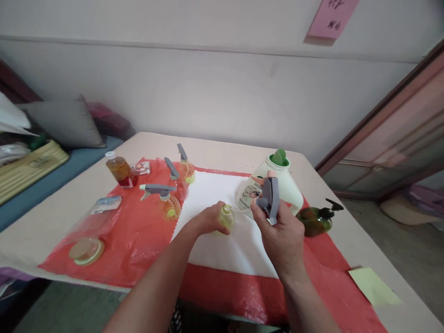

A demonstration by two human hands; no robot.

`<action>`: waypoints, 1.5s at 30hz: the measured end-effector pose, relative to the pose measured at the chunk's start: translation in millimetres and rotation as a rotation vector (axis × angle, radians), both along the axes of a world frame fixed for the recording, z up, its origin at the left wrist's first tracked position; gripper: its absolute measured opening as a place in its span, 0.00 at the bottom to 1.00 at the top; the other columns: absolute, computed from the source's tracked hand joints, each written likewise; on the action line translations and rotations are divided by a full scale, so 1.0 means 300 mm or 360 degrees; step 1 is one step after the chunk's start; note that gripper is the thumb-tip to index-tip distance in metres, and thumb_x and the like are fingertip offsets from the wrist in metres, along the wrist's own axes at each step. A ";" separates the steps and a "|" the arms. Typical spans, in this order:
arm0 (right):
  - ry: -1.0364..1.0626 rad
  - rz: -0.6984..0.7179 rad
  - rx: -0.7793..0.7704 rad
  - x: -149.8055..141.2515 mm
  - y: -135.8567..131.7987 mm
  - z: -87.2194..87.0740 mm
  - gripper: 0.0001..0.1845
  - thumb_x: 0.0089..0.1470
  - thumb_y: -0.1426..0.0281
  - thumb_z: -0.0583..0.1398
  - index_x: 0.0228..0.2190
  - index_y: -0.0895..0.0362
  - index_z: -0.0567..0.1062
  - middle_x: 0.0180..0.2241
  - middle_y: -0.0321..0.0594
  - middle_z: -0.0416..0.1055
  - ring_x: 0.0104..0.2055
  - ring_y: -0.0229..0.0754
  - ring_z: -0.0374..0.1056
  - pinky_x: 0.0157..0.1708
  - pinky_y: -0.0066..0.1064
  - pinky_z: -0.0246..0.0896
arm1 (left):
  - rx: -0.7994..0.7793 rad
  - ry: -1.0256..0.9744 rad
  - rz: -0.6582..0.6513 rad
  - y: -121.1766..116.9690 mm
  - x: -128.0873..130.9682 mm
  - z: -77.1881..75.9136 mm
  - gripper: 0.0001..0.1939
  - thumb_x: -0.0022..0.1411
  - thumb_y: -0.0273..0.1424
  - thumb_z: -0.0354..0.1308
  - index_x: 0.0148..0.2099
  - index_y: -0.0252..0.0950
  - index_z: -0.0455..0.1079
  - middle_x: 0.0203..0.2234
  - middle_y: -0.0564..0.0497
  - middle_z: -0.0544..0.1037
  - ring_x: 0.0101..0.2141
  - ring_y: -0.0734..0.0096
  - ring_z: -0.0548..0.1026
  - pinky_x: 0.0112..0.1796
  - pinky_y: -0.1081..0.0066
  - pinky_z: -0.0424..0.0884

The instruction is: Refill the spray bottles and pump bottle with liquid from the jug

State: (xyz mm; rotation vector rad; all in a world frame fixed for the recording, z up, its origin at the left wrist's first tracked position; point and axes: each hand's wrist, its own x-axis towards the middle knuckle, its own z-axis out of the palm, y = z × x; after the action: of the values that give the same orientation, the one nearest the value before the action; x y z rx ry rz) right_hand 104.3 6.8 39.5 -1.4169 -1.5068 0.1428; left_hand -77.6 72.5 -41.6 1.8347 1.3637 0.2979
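Yellowish bottle (227, 223) over white cloth (222, 254) (wall (173, 92) beyond)

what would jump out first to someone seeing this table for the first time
The bright red sheet spread across the table likely catches the eye first, with a white cloth on its middle. There, the left hand grips a small yellowish bottle and the right hand a gray spray head. A big pale jug also stands out, just behind the right hand.
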 end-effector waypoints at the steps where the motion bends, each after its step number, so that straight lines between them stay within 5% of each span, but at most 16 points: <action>1: -0.0002 0.0002 -0.0002 0.003 0.002 0.000 0.13 0.56 0.57 0.62 0.32 0.55 0.76 0.25 0.35 0.75 0.26 0.38 0.69 0.28 0.29 0.63 | 0.0015 -0.0019 -0.0001 0.002 0.004 -0.005 0.38 0.43 0.34 0.72 0.56 0.39 0.63 0.43 0.50 0.78 0.43 0.61 0.77 0.40 0.67 0.72; 7: -0.0131 -0.0055 0.0022 0.037 -0.004 0.019 0.12 0.56 0.58 0.62 0.31 0.54 0.75 0.26 0.36 0.76 0.27 0.40 0.70 0.30 0.30 0.64 | 0.0193 0.0065 0.0021 -0.002 0.041 0.004 0.32 0.43 0.33 0.71 0.51 0.40 0.65 0.42 0.50 0.75 0.42 0.59 0.75 0.42 0.65 0.71; 16: -0.0173 -0.0056 -0.0064 0.096 -0.055 0.113 0.14 0.54 0.54 0.62 0.32 0.52 0.78 0.23 0.35 0.76 0.23 0.39 0.68 0.25 0.31 0.63 | 0.0483 0.0243 0.0021 -0.070 0.073 0.104 0.29 0.45 0.28 0.64 0.51 0.41 0.63 0.45 0.47 0.70 0.44 0.56 0.73 0.43 0.64 0.70; 25: 0.0168 0.0656 -0.0497 0.087 0.039 -0.005 0.18 0.55 0.54 0.63 0.43 0.50 0.80 0.44 0.40 0.81 0.46 0.49 0.76 0.49 0.42 0.70 | 0.0523 0.0164 0.0056 -0.125 0.113 0.203 0.25 0.45 0.29 0.64 0.47 0.41 0.62 0.45 0.48 0.73 0.45 0.57 0.71 0.43 0.62 0.69; 34: 0.0382 0.0690 -0.0517 0.085 0.058 -0.038 0.16 0.51 0.56 0.66 0.38 0.52 0.81 0.42 0.39 0.81 0.41 0.47 0.75 0.45 0.40 0.71 | 0.0497 0.0287 0.0097 -0.132 0.119 0.196 0.29 0.45 0.32 0.65 0.51 0.41 0.62 0.46 0.47 0.74 0.46 0.54 0.71 0.42 0.61 0.69; 42: 0.0390 0.0684 -0.0560 0.065 0.058 -0.063 0.15 0.52 0.56 0.66 0.39 0.50 0.79 0.40 0.36 0.79 0.43 0.47 0.73 0.50 0.42 0.66 | 0.0532 0.0319 0.0124 -0.143 0.124 0.185 0.29 0.46 0.32 0.64 0.52 0.41 0.62 0.47 0.47 0.74 0.46 0.54 0.71 0.41 0.61 0.69; 45: 0.0542 0.0551 -0.0510 0.033 0.061 -0.088 0.16 0.50 0.57 0.68 0.38 0.51 0.76 0.40 0.36 0.78 0.44 0.46 0.72 0.50 0.41 0.65 | 0.0500 0.0265 0.0164 -0.147 0.135 0.184 0.29 0.47 0.33 0.64 0.52 0.42 0.62 0.48 0.48 0.74 0.46 0.54 0.71 0.42 0.60 0.70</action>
State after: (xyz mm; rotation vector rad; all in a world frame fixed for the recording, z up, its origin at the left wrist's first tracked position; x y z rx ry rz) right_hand 114.2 25.0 13.2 -1.2810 -1.4693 0.8289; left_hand -37.1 28.4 13.5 2.0870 1.6020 0.4417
